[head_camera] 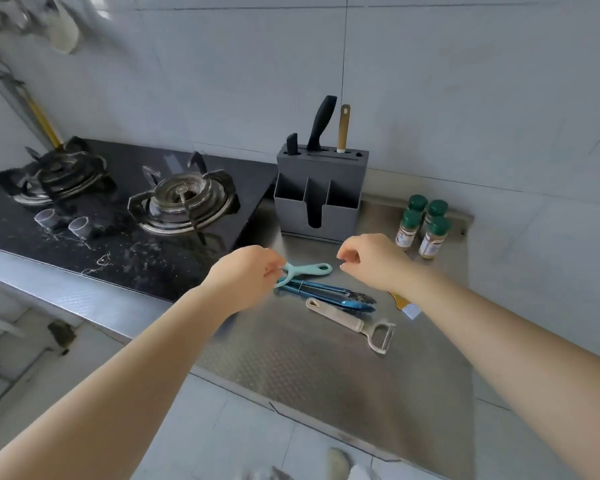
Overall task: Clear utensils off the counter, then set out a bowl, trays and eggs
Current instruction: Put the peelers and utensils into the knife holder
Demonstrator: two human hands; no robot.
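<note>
left hand point(248, 271) pinches teal peeler point(309, 270) (right hand point(369, 259) loose)

Left hand point(246, 277) on teal peeler point(309, 270)

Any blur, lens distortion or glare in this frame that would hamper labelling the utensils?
Head view: the left hand is slightly motion-blurred where it pinches the light blue peeler; the wide lens bends wall tile lines and stretches the forearms; soft glare lies on the steel counter; the tongs and metal peeler read sharply enough.
</note>
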